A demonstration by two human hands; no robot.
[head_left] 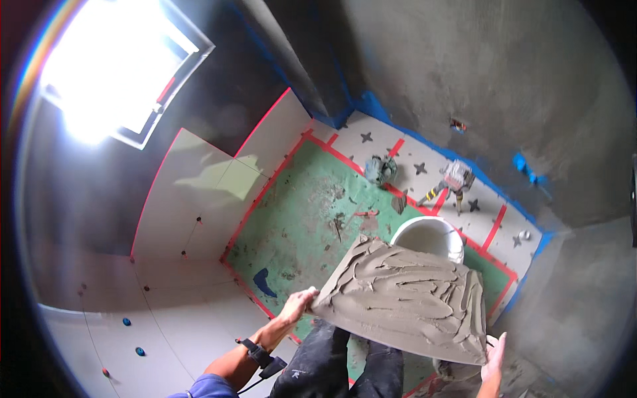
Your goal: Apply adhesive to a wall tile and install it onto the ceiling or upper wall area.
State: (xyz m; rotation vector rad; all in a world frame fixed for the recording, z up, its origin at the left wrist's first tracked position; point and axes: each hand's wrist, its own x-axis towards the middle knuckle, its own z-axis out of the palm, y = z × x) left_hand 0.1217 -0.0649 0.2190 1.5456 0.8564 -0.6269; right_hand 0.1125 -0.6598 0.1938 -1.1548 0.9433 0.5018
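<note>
A large tile [406, 302] lies tilted in front of me, its upper face covered with thick grey-brown mortar in rough, ridged strokes. My left hand [300, 305] is closed on the tile's left edge, the thumb near the top side. At the lower right corner, my right hand [494, 357] grips the edge, with part of its fingers hidden beneath. Just beyond the tile stands a white bucket [458, 244], partly covered by it. My legs show under the near edge.
Green sheeting [292, 199] edged in red tape covers the floor, with scraps on it. White floor tiles [415, 146] with dark cross-shaped marks carry a grey bag-like object [380, 170] and a tool [458, 176]. White wall tiles [192, 219] stand left, below a bright window [119, 66].
</note>
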